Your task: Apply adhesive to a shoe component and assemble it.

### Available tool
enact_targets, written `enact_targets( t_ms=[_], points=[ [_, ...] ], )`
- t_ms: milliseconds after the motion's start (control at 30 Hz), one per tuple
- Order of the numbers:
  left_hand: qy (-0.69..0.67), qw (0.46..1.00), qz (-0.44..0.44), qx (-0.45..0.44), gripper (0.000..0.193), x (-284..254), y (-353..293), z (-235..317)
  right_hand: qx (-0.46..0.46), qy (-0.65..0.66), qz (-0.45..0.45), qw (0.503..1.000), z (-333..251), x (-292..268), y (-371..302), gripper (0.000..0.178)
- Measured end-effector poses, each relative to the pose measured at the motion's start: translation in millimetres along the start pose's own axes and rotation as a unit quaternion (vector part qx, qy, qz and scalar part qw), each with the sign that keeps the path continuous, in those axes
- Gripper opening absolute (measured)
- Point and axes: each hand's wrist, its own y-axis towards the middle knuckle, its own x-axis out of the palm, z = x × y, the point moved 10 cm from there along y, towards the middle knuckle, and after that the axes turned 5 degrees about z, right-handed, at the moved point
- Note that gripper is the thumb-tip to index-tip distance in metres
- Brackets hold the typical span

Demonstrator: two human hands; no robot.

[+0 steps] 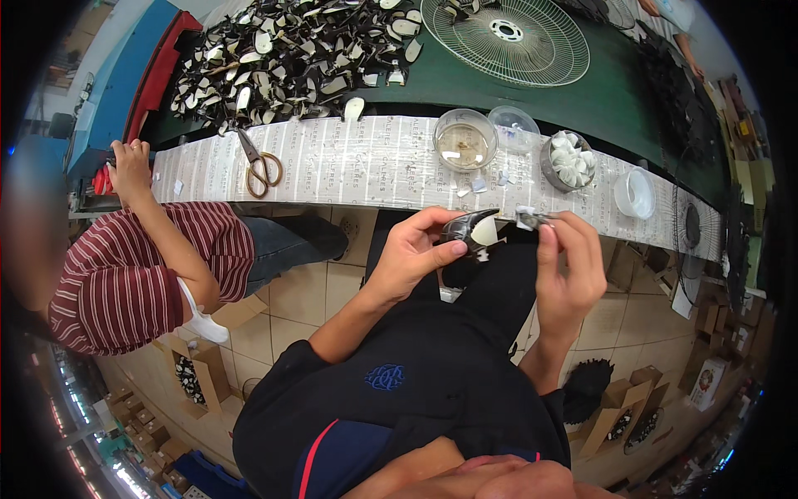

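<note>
In front of my lap, just off the table's near edge, my left hand (416, 254) grips a glossy black shoe heel (457, 229) with a cream-coloured face. To its right, my right hand (573, 262) pinches a small white and grey piece (528, 219) between thumb and fingers; its kind is too small to make out. A narrow gap separates that piece from the heel. Above my hands, small white scraps (478, 185) lie on the table, close to a round glass bowl (465, 143) that holds some liquid.
Paper with print covers the table strip (349, 166), where scissors (262, 173) lie. Farther back is a heap of black and cream pieces (299, 58) beside a fan guard (507, 41). A tin of white pieces (569, 160) and white tub (634, 194) stand right. Another person (158, 274) works left.
</note>
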Motion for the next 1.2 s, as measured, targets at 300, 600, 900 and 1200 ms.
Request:
enact_targets(
  t_ms=[300,600,900,1200],
  points=[
    [-0.126,0.987,-0.012,-0.1,0.044,2,-2,-16,0.124,0.056,0.067,0.988,26,-30,-5,0.006],
    [-0.129,0.986,-0.011,-0.103,0.044,1,-3,-15,0.129,0.118,0.031,0.984,13,-20,-7,0.006],
    [-0.156,0.98,-0.006,-0.122,0.026,5,-2,-13,0.11,0.125,-0.024,0.986,-4,3,-14,0.012],
    [-0.155,0.981,0.012,-0.118,0.026,5,-2,-12,0.066,0.115,-0.044,0.99,-19,14,-14,0.014]
  ],
)
